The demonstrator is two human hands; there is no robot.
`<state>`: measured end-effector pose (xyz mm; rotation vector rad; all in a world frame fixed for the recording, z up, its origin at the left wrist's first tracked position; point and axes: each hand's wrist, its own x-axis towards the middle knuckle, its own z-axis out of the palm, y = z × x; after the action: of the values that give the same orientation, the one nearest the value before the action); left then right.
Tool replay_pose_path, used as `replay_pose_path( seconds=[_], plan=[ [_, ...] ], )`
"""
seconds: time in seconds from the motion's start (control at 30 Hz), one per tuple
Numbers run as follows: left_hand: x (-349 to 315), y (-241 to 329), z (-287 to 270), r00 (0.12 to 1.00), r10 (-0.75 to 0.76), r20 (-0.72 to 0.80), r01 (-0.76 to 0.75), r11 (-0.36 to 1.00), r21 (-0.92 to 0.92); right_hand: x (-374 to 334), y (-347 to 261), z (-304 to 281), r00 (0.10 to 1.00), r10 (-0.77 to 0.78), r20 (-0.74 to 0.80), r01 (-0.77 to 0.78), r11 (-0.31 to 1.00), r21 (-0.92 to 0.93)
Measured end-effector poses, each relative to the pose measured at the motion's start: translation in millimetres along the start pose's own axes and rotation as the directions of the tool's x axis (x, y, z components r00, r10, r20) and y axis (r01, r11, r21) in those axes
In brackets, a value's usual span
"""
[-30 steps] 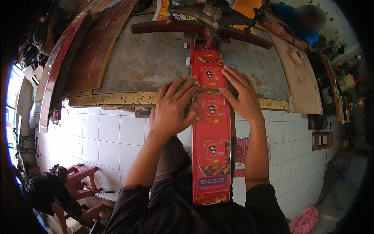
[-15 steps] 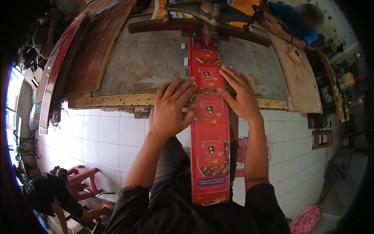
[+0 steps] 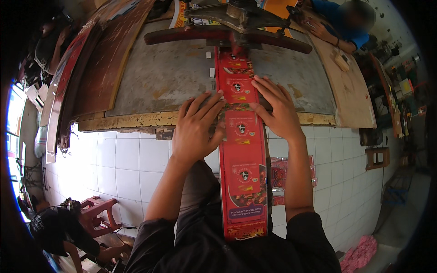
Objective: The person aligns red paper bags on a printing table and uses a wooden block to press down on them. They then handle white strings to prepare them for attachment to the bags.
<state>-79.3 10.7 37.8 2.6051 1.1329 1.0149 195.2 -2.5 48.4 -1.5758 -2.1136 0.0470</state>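
A long red printed strip with food pictures runs from my lap onto the worn grey tabletop. Along its left edge lies my left hand, fingers stretched out, with the fingertips touching the strip near the table's front edge. On the opposite edge rests my right hand, fingers extended and thumb apart, also touching the strip. The strip's far end goes beneath a dark red crossbar of a heavy metal device. Two small pale blocks, one of them a white block, sit left of the strip.
Brown boards lean along the table's left side. At the far right, a person in a blue shirt has their arms on a light wooden board. A red stool stands on the white-tiled floor, lower left, near another person.
The whole view has shifted slightly. Both hands keep nearly the same place on the red strip, and the strip shows no clear movement against the table.
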Motion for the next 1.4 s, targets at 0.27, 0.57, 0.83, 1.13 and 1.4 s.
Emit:
replay_pose_path(
  seconds=[0.27,0.57,0.83,1.13,1.4],
  plan=[
    [-1,1,0,1.0,-0.001,0.005,0.001,1.0,0.005,-3,1,2,1.0,0.003,-0.006,-0.003,1.0,0.0],
    [-6,-6,-4,0.997,0.058,0.041,-0.061,0.996,0.072,-1,11,-16,0.996,0.031,0.084,-0.053,0.96,0.274],
    [-38,-6,10,0.998,-0.006,0.055,-0.002,0.989,0.145,-10,211,-75,0.887,0.394,-0.24,-0.446,0.865,-0.23],
    [-43,-14,44,0.988,0.025,-0.155,0.012,0.971,0.238,15,374,-103,0.812,0.434,-0.39,-0.582,0.653,-0.484],
    [-42,-11,44,0.983,0.027,-0.181,0.019,0.968,0.249,44,411,-107,0.742,0.511,-0.435,-0.671,0.566,-0.479]
  ],
)
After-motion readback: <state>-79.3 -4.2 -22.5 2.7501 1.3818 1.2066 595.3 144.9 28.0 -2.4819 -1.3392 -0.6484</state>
